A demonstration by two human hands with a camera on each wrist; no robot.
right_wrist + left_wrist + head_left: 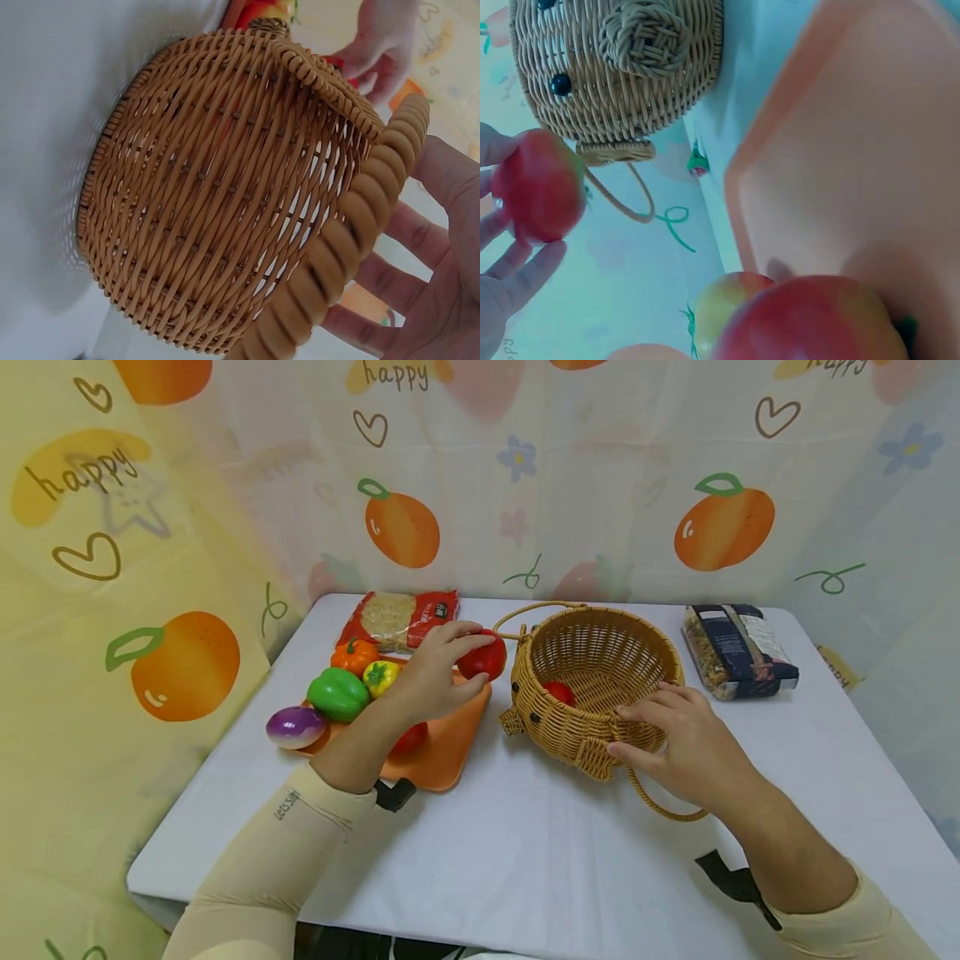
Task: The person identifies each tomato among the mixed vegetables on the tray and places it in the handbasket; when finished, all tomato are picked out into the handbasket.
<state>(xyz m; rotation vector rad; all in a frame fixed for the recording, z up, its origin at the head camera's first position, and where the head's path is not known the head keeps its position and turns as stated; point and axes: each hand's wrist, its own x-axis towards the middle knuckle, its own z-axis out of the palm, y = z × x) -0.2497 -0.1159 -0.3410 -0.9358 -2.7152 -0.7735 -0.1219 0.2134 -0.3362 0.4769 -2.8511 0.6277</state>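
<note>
My left hand (431, 677) pinches a round, shiny red fruit (483, 657) between thumb and fingers, above the tray's far right corner and just left of the wicker basket (566, 731). The left wrist view shows the fingers around one side of this red fruit (540, 187); its exact kind is unclear. At the basket's near right rim, my right hand (686, 743) holds on, thumb outside and fingers over the edge. In the right wrist view, a thick twisted handle (330, 255) partly covers those fingers. Inside the basket lies another red item (559, 693).
An orange tray (442, 768) holds a green pepper (338, 694), an orange pepper (355, 656), a yellow pepper (381, 677) and a red fruit (411, 740). A purple vegetable (295, 727) sits at its left edge. Behind is a red bag (405, 620); a dark bag (738, 652) lies right.
</note>
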